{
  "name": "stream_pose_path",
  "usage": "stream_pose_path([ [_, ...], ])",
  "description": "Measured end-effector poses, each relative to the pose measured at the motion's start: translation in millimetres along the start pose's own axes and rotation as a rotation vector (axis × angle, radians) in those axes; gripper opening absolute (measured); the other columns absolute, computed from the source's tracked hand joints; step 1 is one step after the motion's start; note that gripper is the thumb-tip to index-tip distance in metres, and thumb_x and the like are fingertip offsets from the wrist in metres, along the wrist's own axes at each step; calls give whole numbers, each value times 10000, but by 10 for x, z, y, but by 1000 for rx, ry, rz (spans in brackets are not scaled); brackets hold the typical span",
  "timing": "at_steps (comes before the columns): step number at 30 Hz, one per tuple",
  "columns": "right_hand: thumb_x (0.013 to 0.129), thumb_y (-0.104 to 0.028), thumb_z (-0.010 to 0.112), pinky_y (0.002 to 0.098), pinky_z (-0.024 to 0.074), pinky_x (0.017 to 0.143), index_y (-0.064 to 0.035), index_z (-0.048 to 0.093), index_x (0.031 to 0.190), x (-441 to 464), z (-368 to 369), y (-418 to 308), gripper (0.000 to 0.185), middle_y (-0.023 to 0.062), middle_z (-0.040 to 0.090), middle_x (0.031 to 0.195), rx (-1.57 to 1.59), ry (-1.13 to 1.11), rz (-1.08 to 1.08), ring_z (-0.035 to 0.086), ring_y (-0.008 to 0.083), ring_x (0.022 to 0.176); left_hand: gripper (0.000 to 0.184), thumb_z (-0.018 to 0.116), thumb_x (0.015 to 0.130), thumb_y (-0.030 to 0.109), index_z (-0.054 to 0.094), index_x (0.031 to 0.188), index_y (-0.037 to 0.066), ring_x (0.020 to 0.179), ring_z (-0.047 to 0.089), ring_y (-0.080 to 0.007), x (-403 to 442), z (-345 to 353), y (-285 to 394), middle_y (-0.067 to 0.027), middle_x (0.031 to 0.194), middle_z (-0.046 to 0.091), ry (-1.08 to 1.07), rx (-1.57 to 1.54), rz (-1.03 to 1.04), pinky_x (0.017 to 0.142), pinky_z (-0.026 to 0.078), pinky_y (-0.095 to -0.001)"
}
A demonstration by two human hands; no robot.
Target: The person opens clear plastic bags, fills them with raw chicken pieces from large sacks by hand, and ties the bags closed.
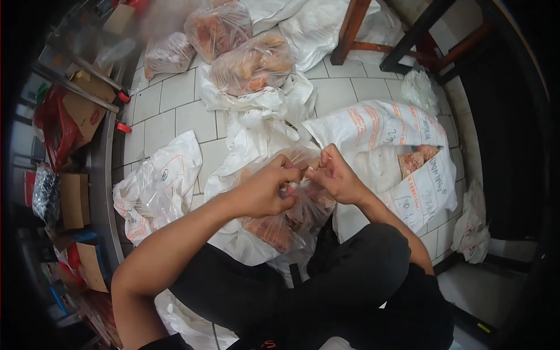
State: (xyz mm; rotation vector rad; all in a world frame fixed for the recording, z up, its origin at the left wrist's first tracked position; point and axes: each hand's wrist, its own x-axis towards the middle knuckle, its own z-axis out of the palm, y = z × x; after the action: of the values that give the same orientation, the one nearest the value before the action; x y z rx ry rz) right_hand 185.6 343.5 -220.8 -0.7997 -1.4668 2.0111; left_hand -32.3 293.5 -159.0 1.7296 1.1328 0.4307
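In front of my crossed legs sits a clear plastic bag [273, 232] with pinkish-orange pieces in it, perhaps raw meat. It rests on white sacking. My left hand [267, 188] is closed on the gathered top of this bag, fingers curled inward. Close beside it, my right hand [338, 179] pinches the same bunched plastic with thumb and fingers. Whether the top is knotted cannot be made out, as the fingers cover it. To the right lies a printed white sack [402, 125], torn open, with more pinkish pieces showing through the gap.
Filled clear bags [251, 64] sit on the tiled floor [178, 111] ahead. A crumpled white sack [160, 181] lies at left, near a metal shelf with cardboard boxes [76, 201]. Wooden legs [352, 32] stand at the upper right. A crumpled plastic bag [472, 224] lies far right.
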Motion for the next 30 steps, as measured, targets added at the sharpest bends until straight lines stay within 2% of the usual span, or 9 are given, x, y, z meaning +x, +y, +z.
stream_pose_path([
  [8,936,-54,575,223,430,436,-92,322,930,245,-50,331,256,16,522,719,-140,-82,102,527,67,551,99,647,736,38,583,812,33,755,630,-327,13,309,-150,-119,1016,559,20,560,406,633,517,-430],
  [10,930,-40,571,212,431,449,-72,365,967,204,36,108,212,2,521,680,-242,-29,342,531,65,551,115,651,743,48,582,827,13,758,636,-329,7,322,-80,-120,889,596,141,427,304,641,505,-431],
  [14,900,-130,631,255,444,528,-43,417,1051,41,66,97,276,28,554,734,-207,-25,347,553,98,596,144,653,748,71,579,851,1,720,628,-314,28,280,-14,-146,780,591,97,281,98,619,482,-415],
  [17,899,-199,641,276,464,586,-47,465,979,-79,33,167,245,31,569,716,-118,-6,-38,590,125,646,168,647,766,111,563,853,-7,662,585,-262,57,222,0,-124,676,548,47,73,-164,606,452,-377],
  [20,925,-236,623,290,492,624,-36,549,975,-254,22,-167,218,27,588,751,-708,-88,-272,614,126,697,179,642,778,135,548,851,1,662,515,-192,82,198,-78,-70,694,513,-58,13,-293,628,427,-326],
  [22,915,-301,642,302,490,626,-32,620,1001,-311,81,-296,283,83,646,887,-668,-614,307,627,139,724,198,648,785,152,534,852,4,701,476,-150,92,179,-27,-26,722,483,-106,-69,-310,664,413,-298],
  [24,919,-304,638,289,508,637,-23,620,1102,-331,183,-343,336,93,664,991,-716,-643,489,653,153,775,186,648,792,145,525,838,13,715,475,-143,104,186,-48,-22,732,479,-114,-85,-340,670,411,-294],
  [26,913,-293,646,273,524,676,-28,639,1043,-399,169,-18,295,56,677,927,60,-373,542,665,161,775,178,648,798,138,515,825,23,729,474,-135,87,201,-107,-17,742,475,-121,-102,-378,676,409,-291],
  [30,924,-229,635,255,540,694,-33,635,1034,-428,151,221,225,39,669,931,314,-244,534,667,141,818,202,647,828,112,463,763,59,735,475,-120,80,190,-100,-19,738,485,-85,-181,-361,679,416,-289],
])
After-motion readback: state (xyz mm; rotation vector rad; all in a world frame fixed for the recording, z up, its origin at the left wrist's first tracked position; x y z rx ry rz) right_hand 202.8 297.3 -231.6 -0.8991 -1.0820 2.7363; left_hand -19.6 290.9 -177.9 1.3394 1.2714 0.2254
